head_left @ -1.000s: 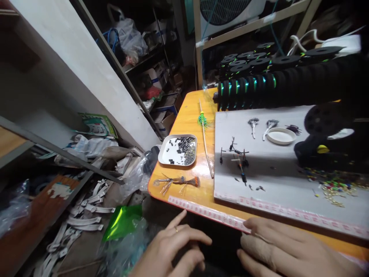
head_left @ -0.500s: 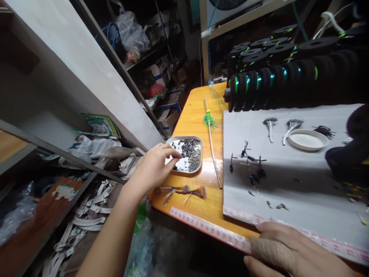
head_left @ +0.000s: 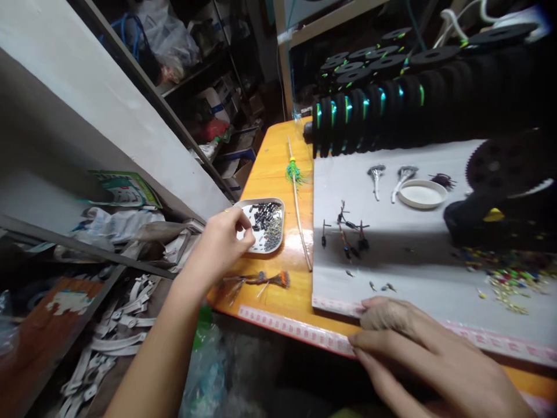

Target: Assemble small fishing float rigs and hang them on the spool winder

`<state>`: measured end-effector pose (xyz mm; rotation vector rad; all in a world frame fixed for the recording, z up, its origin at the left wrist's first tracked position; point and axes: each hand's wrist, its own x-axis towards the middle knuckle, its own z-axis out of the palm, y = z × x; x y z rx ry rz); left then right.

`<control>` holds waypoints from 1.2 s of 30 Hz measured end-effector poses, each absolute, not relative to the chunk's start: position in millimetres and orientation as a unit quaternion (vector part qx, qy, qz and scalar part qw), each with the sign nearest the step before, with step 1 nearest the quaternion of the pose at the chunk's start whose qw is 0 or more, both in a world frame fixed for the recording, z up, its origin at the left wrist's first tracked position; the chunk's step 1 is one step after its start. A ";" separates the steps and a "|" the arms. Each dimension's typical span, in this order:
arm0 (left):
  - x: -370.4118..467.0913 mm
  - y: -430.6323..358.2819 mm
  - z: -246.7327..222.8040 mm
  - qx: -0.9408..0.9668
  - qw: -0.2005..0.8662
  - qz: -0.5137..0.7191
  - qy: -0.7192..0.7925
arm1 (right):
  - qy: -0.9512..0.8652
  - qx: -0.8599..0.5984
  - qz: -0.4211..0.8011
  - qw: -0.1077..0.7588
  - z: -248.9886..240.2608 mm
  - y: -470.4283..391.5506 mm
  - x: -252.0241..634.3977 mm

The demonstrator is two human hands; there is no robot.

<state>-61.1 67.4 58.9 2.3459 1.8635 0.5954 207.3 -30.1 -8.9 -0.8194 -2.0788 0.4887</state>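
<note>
in the head view, printing shows mainly on the pink-and-white measuring strip along the front edge of the orange table, where its row of marks is too small to read, and on a second pink strip at the near edge of the pale board; a green printed packet lies beyond the pillar at the far left, its lettering not legible. the left hand is over the left side of the shallow white tray, thumb and forefinger curled toward each other, though with the blur i cannot tell whether a small piece is pinched between them. just right of those fingertips, inside the tray, lie the small black pieces, with finer metallic bits heaped nearer the front right. the right hand, one finger wrapped, stretches its fingers over the table's edge by the strip's right end, well apart from the tray; whether it grips anything underneath cannot be told. between the tray and the strip lies an orange-tipped bundle, and a thin stick with a green tuft lies between the tray and the board.
</note>
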 end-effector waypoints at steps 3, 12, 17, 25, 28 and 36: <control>-36.9 23.0 66.1 0.730 0.097 0.351 0.578 | -0.813 -0.342 0.219 0.416 3.9 -32.2 202.5; 39.4 -61.8 0.2 0.298 0.670 0.576 0.361 | -0.776 -0.327 0.354 0.407 22.0 -44.4 199.7; 51.1 -69.1 -10.9 0.177 0.723 0.605 0.281 | -0.764 -0.345 0.397 0.375 24.6 -48.9 198.3; 53.7 -74.9 -8.5 0.188 0.740 0.590 0.261 | -0.778 -0.362 0.390 0.335 37.1 -50.8 197.1; 53.6 -75.1 -8.0 0.194 0.744 0.590 0.249 | -0.779 -0.369 0.380 0.337 36.8 -52.2 197.9; 53.0 -75.5 -7.9 0.197 0.747 0.591 0.230 | -0.780 -0.364 0.386 0.332 35.0 -54.7 198.8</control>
